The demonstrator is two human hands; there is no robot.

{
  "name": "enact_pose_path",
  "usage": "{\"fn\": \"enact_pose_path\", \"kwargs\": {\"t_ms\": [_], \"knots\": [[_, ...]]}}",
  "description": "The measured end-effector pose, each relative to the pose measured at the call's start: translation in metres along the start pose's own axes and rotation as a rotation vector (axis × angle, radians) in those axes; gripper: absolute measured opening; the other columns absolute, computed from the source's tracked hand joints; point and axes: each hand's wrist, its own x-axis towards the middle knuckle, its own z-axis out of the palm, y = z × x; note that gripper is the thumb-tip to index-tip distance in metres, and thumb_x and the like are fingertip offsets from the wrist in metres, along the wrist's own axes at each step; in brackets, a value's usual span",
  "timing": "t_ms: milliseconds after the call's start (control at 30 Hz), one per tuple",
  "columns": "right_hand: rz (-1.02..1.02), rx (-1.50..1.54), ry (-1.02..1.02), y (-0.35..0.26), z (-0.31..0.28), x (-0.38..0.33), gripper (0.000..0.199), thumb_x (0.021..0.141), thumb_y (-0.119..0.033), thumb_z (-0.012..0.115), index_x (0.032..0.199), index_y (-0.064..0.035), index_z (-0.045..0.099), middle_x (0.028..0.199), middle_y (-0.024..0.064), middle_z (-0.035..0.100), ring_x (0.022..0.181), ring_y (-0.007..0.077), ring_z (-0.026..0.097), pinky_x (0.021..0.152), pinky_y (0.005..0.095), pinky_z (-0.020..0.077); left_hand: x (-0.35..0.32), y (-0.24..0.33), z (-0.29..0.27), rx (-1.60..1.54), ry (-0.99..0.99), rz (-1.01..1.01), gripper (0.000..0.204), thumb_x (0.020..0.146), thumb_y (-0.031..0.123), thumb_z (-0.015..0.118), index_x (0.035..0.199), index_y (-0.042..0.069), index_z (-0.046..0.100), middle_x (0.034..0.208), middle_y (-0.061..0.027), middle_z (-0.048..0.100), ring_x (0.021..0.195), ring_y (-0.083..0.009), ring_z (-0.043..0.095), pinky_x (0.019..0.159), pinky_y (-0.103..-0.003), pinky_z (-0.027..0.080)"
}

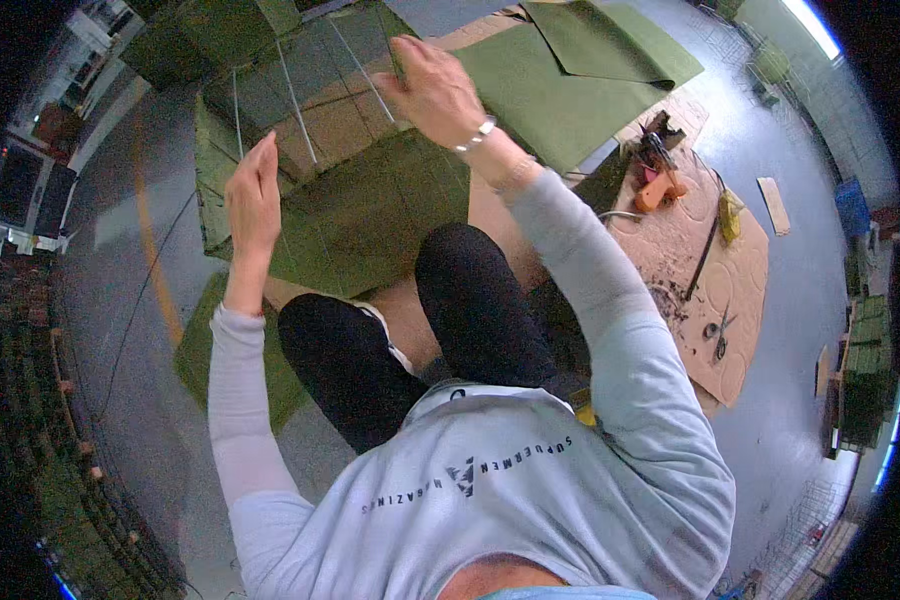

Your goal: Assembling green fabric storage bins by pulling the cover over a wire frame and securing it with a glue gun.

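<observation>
In front of my knees stands a box-like piece of green fabric [370, 205] with open sides, crossed by several thin metal rods [295, 105]. My left hand [253, 200] is over its left part, thumb and fingers pressed together in a pinch; whatever is between the fingertips is too small to make out. Farther off and to the right, my right hand [440, 95] has thumb and fingers closed about the fabric's upper right edge. A bracelet [477, 135] circles that wrist.
Green sheets [570, 80] lie at the far right. On brown cardboard [745, 310] to my right are an orange-handled tool [660, 188], scissors [720, 332], a yellow item [729, 216] and small dark bits. A cable [150, 285] runs along the floor at left. Stacked goods [45, 400] line the left side.
</observation>
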Motion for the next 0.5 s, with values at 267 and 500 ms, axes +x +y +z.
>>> {"fn": "enact_pose_path", "kwargs": {"t_ms": [267,500], "knots": [[0.124,-0.236,0.031,0.030,0.043,-0.030,0.054,0.093,-0.037,0.045,0.132,0.0007,0.041,0.133,0.0213,0.047,0.127,0.0322,0.043,0.110,0.0477,0.0244,-0.010,0.019,0.008,0.368,-0.531,-0.110,0.070,0.095,0.057,0.030,0.132,-0.001,0.046,0.122,-0.0227,0.056,0.111,-0.0378,0.055,0.095,-0.043,0.042],[0.232,-0.450,-0.540,0.021,0.021,0.007,0.039,0.090,-0.038,0.047,0.108,-0.0091,0.064,0.115,0.0106,0.063,0.118,0.0243,0.052,0.107,0.0533,0.0224,0.016,-0.041,0.040,0.089,-0.720,-0.153,0.102,0.084,0.077,0.017,0.134,-0.009,0.039,0.127,-0.0278,0.050,0.123,-0.0376,0.045,0.102,-0.041,0.035]]}}
